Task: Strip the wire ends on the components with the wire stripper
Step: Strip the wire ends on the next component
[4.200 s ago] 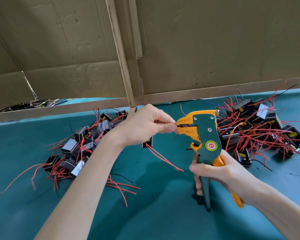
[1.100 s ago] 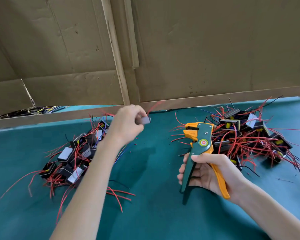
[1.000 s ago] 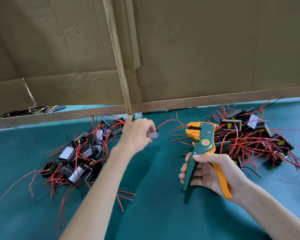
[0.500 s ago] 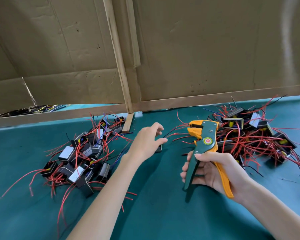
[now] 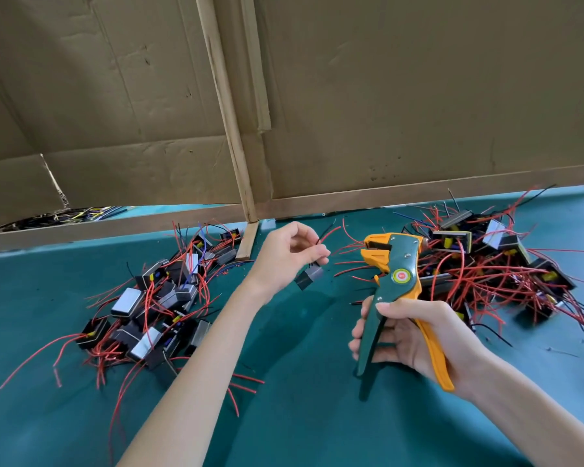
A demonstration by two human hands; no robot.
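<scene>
While gripped upright, wire stripper [image 5: 395, 281] head up, mouth facing left.

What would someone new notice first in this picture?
Probably the orange and green wire stripper, held upright in the right hand at centre right. Next, the left hand beside it pinching a wire with a small component dangling. Tangled heaps of red-wired components lie on the green table, left and right.
</scene>
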